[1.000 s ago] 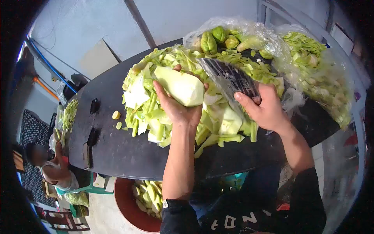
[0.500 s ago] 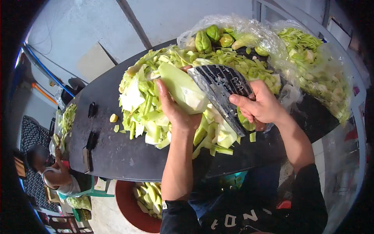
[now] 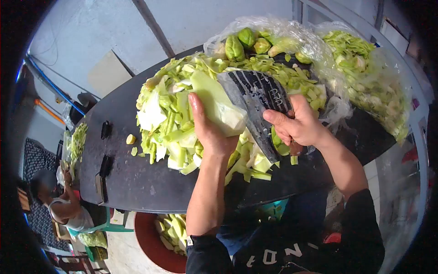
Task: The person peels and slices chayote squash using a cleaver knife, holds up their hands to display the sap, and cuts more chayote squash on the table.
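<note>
A large, peeled pale green vegetable (image 3: 214,100) rests in my left hand (image 3: 212,134), with the fingers wrapped behind it and the thumb along its side. My right hand (image 3: 299,121) grips the handle of a broad dark cleaver (image 3: 255,96), whose grooved blade is smeared with pale bits. The blade's edge lies against the right side of the vegetable, touching it or very close. Beneath and behind both hands spreads a heap of green peelings (image 3: 169,118) on the dark table (image 3: 132,173).
Whole chayotes (image 3: 235,48) sit at the back beside a clear plastic bag (image 3: 365,86) of peelings. At the table's left lie a dark-handled knife (image 3: 102,178) and a small black object (image 3: 106,129). Below stands a reddish tub (image 3: 148,244) of pale pieces. Another person (image 3: 68,208) sits far left.
The vegetable has shifted slightly right and the cleaver slightly left, bringing them closer together. Both hands keep their holds. The view has moved a little.
</note>
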`<act>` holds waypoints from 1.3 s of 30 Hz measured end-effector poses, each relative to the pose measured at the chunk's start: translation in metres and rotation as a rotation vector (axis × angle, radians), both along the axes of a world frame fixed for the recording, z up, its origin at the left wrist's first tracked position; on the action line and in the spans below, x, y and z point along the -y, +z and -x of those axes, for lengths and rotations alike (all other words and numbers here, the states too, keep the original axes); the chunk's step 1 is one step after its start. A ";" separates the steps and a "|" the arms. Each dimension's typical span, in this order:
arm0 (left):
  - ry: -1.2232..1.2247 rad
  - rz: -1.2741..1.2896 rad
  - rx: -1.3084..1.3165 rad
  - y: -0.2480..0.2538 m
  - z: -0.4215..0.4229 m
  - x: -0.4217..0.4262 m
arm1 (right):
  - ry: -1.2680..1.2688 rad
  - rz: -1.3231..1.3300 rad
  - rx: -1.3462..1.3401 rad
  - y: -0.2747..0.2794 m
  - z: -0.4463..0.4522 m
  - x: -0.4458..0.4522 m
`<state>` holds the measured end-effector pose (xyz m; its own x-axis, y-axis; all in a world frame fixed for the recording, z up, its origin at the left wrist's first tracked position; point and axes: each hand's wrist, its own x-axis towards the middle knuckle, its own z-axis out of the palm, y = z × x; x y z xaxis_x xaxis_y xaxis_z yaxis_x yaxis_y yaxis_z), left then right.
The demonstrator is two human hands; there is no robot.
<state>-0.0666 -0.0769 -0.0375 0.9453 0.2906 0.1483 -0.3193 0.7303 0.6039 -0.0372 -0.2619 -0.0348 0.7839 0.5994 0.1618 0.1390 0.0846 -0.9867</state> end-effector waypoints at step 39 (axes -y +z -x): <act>-0.098 -0.162 -0.033 0.001 0.005 0.015 | 0.038 0.168 0.003 0.019 -0.003 0.012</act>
